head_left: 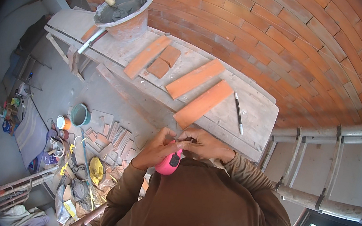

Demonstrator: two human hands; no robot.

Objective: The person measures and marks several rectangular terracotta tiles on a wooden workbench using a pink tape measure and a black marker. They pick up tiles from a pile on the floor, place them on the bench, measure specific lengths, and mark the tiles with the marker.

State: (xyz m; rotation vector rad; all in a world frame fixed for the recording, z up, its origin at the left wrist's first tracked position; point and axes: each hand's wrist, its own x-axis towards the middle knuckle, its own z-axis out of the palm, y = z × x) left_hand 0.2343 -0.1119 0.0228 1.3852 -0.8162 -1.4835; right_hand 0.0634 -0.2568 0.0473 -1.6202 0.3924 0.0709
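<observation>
Close to the chest, below the plank bench [255, 112], the left hand [155, 148] cupped a pink tape measure [169, 163], fingers clamped round its case, while the right hand [202, 144] pinched its fingers together at the top, seemingly on the tape's tip. It looked light, hard and smooth, likely best gripped round the case body. Tiles [203, 103], a pen [238, 112] and a mortar bucket [125, 12] sat on the bench.

Both hands, left hand [153, 148] and right hand [204, 145], grip a pink tape measure [169, 162].
</observation>
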